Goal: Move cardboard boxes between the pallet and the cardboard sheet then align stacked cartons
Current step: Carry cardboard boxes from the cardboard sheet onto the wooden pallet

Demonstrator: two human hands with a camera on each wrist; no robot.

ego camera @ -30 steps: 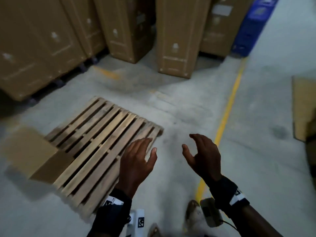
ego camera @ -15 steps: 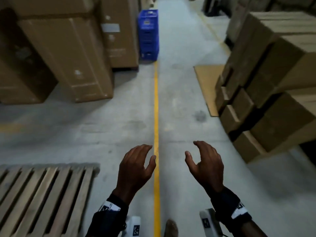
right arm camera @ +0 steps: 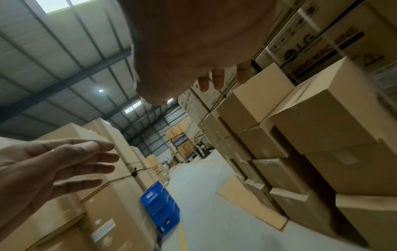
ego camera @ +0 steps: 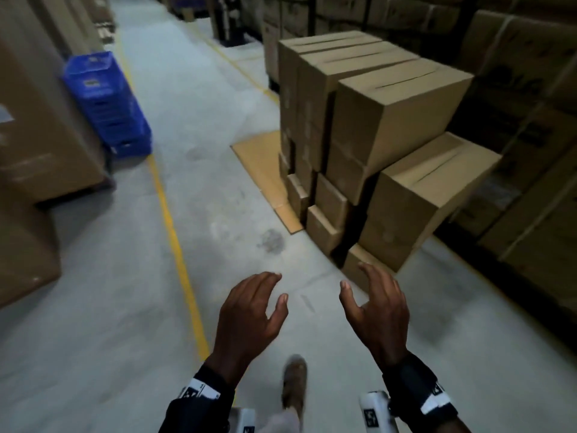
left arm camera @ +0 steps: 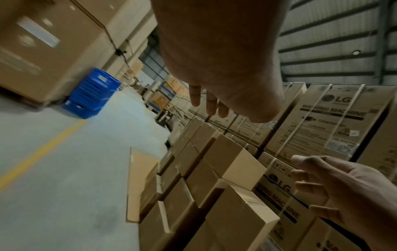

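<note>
Left hand (ego camera: 249, 310), right hand (ego camera: 379, 310): spread, empty | cardboard boxes (ego camera: 396, 110) blurred, stack's far side hidden

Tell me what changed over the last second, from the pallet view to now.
The view swung right, away from the wooden pallet, which has left the frame, and onto the stacked cartons on the cardboard sheet. Nothing was grasped or released. The left hand and right hand stay empty, fingers loosely spread, held out in front.

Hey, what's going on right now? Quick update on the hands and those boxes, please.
Left hand and right hand open, holding nothing. Stacked cartons ahead-right on cardboard sheet, untouched. Bare floor between, nothing blocking.
</note>
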